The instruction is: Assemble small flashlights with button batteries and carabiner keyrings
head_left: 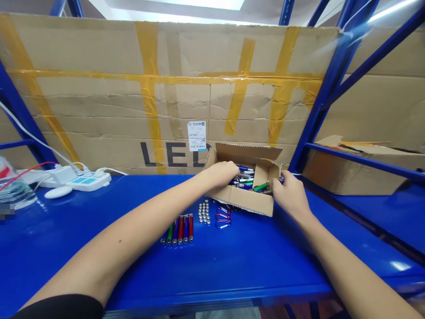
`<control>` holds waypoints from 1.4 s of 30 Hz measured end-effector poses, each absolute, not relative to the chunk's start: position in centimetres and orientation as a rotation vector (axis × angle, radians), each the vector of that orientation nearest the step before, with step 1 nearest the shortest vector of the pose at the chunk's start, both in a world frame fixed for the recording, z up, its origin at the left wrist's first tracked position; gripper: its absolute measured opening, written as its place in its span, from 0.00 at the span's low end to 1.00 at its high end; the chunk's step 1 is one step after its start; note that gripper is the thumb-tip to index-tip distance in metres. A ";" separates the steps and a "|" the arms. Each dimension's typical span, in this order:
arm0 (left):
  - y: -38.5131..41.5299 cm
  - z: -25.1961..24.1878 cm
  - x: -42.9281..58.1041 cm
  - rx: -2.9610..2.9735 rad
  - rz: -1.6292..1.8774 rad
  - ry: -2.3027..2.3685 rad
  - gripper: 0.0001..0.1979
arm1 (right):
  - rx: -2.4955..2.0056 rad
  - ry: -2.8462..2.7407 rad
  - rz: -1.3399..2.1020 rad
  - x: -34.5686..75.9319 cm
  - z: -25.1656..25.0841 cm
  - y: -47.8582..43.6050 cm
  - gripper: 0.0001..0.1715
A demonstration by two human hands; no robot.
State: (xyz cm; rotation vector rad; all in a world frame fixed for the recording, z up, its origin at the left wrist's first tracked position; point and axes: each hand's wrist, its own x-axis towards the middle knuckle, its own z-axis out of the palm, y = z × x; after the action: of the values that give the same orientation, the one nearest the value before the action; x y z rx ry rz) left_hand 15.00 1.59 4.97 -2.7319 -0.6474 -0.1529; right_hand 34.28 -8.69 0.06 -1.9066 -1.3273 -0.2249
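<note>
An open cardboard box (247, 201) stands tilted on the blue table, with metallic blue, silver and green pieces (261, 187) inside. My left hand (223, 174) is closed at the box's left side, over its near left edge; what its fingers hold is hidden. My right hand (289, 191) grips the box's right side, thumb against the wall and fingers behind it. In front lie a row of red, green and blue metal tubes (181, 230), small silver button cells (203, 212) in columns, and several coloured carabiners (223, 218).
A large taped carton (116, 115) stands behind the table between blue metal posts. At the left are a white power strip (89, 180) with cables, a white oval object (58, 192) and a clear plastic container (16, 190). Another carton (355, 173) sits at the right, behind a blue bar.
</note>
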 end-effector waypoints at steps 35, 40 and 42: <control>2.7 3.4 -2.7 -2.899 0.005 -1.348 0.12 | -1.938 -1.277 -0.270 35.2 -0.2 -8.3 0.17; -1.4 6.4 2.0 -2.672 -0.501 -0.766 0.14 | -1.960 -1.276 -0.216 34.5 0.0 -8.4 0.17; -2.6 6.8 5.3 -2.702 -0.487 -0.555 0.13 | -1.956 -1.278 -0.210 34.3 0.1 -8.5 0.17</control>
State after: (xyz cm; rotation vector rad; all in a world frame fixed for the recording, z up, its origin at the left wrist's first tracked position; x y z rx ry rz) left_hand 5.26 -2.59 6.81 -2.7018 -0.5552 -0.4872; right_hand 34.31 -8.46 0.12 -1.9559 -1.2781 -0.2099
